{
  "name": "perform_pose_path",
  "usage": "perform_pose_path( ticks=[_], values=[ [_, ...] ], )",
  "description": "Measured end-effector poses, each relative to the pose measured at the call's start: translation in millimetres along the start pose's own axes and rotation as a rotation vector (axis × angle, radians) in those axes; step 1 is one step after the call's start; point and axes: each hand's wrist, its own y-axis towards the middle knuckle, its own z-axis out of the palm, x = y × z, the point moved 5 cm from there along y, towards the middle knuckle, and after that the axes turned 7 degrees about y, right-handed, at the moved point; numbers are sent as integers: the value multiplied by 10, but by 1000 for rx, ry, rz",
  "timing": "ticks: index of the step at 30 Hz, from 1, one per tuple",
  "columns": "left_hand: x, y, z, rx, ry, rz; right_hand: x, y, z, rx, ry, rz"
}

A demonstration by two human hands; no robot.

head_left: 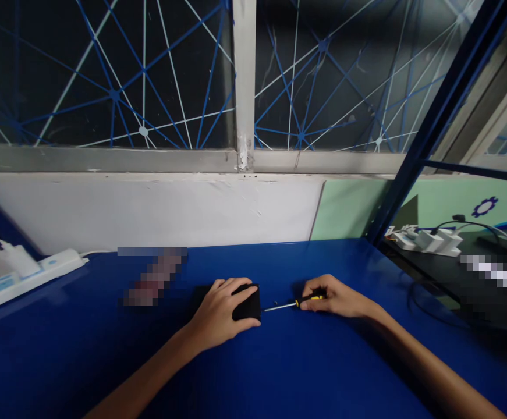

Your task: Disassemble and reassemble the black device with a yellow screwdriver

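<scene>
My left hand (222,308) grips a small black box-shaped object (247,304) on the blue table, thumb on the near side and fingers over its top. What kind of thing it is, I cannot make out. In my right hand (334,298) is a screwdriver (302,302) with a black and yellow handle, the fingers closed round it. Its thin metal shaft points left, with the tip close to the right side of the black object; whether they touch I cannot tell. A tiny dark piece (275,302) shows just beyond the shaft.
The blue table (279,372) runs back to a white wall. A white power strip (30,279) with plugs lies at the left. Behind my left hand is a blurred-out reddish item (155,279). Past a blue frame post (432,122), another power strip (436,241) and cables lie on the right.
</scene>
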Motion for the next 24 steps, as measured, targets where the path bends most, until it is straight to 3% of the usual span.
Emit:
perform_pose_path(
  ticks=[4, 10, 16, 24],
  values=[
    [-14, -4, -23, -11, -9, 7, 48, 5, 14, 7, -86, -18],
    [-24, -12, -24, -15, -14, 10, 83, -1, 38, -30, 3, -78],
    [-34, -12, -26, 7, 10, 8, -7, 2, 63, 40, 108, -5],
    [-71, -14, -37, 12, 33, 44, 60, 1, 64, 44, -3, -12]
  ],
)
